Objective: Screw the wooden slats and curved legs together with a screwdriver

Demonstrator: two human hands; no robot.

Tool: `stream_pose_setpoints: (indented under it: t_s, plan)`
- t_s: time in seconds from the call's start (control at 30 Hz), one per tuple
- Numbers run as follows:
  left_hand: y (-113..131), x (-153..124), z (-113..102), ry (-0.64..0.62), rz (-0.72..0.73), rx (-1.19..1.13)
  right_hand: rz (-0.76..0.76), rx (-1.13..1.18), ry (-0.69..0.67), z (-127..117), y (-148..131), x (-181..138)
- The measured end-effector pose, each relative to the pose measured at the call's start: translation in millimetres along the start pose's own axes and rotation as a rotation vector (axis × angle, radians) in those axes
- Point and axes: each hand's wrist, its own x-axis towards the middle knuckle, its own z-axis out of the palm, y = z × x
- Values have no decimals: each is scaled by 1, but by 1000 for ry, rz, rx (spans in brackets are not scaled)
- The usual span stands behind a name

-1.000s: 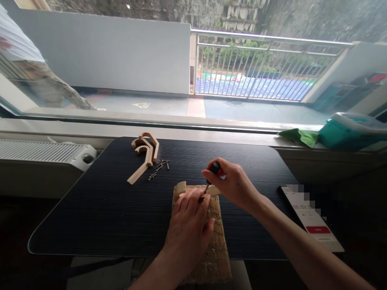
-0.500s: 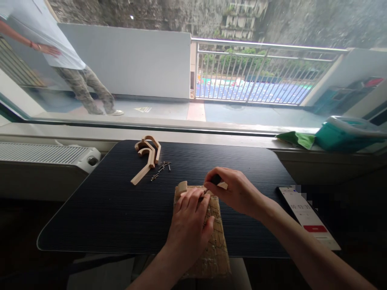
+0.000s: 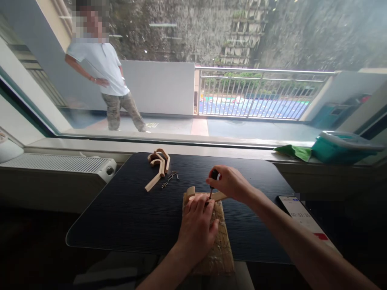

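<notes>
While the right hand (image 3: 231, 183) grips a screwdriver (image 3: 214, 175), its shaft pointing down, the left hand (image 3: 198, 223) lies open, palm down and thumb apart, its fingers over a wood piece (image 3: 220, 195) at the far end of a worn board (image 3: 223, 241). The piece lies across the board, curved end at left, straight end out past the right edge; the screwdriver's tip is down by the left fingertips, too hidden to say what it meets. The board rests on a dark, fine-grained table (image 3: 127, 221) with rounded corners and overhangs its near edge. Toward the far left of the table, wooden hooks (image 3: 154, 182) lie nested, with loose screws (image 3: 171, 177) scattered just beside them. Near the right edge is a phone (image 3: 302, 217), screen lit. Behind the table runs a pale sill (image 3: 169, 148), bearing a green cloth (image 3: 294, 152) and a teal tub (image 3: 344, 149) at right; a white radiator (image 3: 66, 163) stands below it at left. Through the large window a person (image 3: 104, 68) in a pale shirt stands on a walkway before a low wall (image 3: 157, 86), which meets a metal railing (image 3: 256, 94).
</notes>
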Motion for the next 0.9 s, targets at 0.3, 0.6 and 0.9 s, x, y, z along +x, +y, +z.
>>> stream_pose_setpoints:
  t_s: [0.3,0.6,0.9]
  plan:
    - [-2,-1,2,65,3,-8,-308,-286,-471,-33,-25,19]
    - [-5,0,6,30,2,18,-396,-608,-690,-20,-40,36]
    - [-5,1,5,26,6,8,-127,-657,-594,-18,-43,35]
